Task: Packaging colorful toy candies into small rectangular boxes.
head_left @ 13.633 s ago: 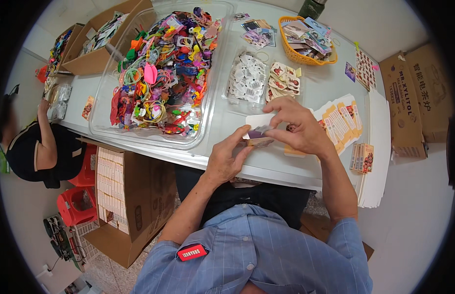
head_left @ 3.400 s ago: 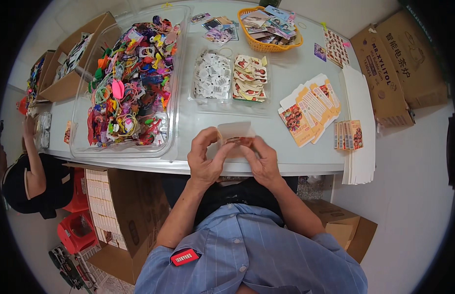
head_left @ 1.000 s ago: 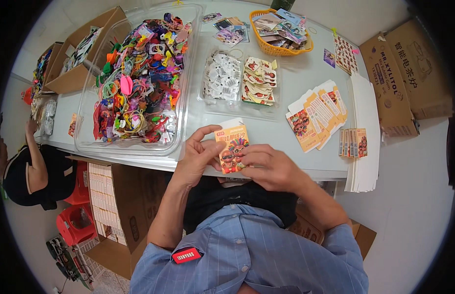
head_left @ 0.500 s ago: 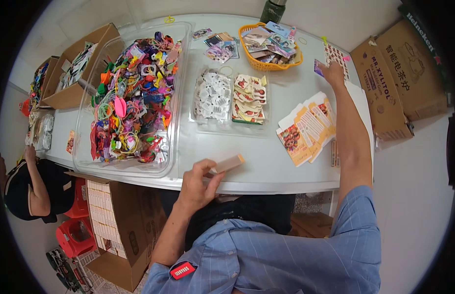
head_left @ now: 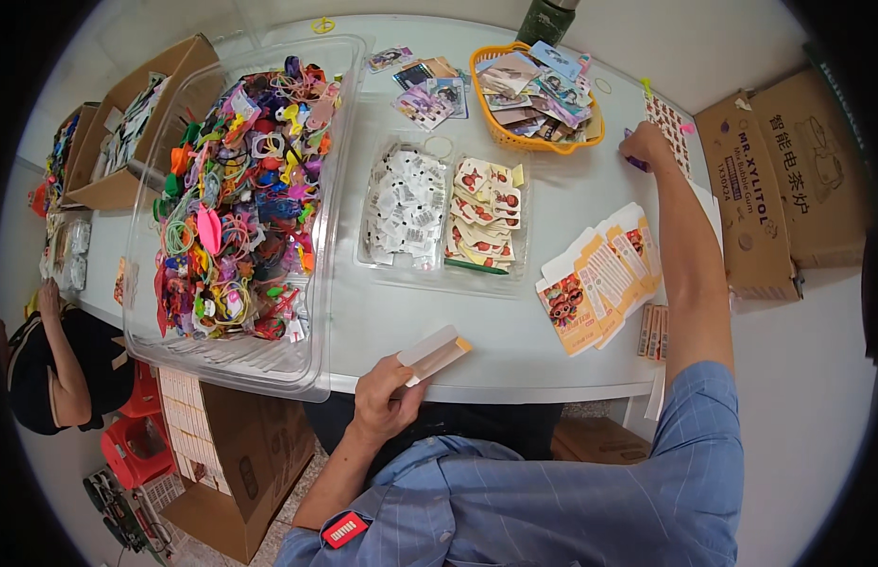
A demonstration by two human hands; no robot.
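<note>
Left hand grips small folded carton at near table edge; right arm stretched to far right corner.

Small carton point(head_left: 432, 352), pale with orange end, tilted, pinched in left hand point(head_left: 387, 402) fingers over the white table point(head_left: 552, 189) front edge. Right hand point(head_left: 644, 146) rests at a sheet of small stickers point(head_left: 670, 128); its fingers curl over something purple, grip cannot be told. Between: fanned flat printed cartons point(head_left: 599, 279), clear tray of small packets point(head_left: 443, 213), orange basket point(head_left: 538, 94) of cards. Left: clear bin of coloured trinkets point(head_left: 240, 198).
</note>
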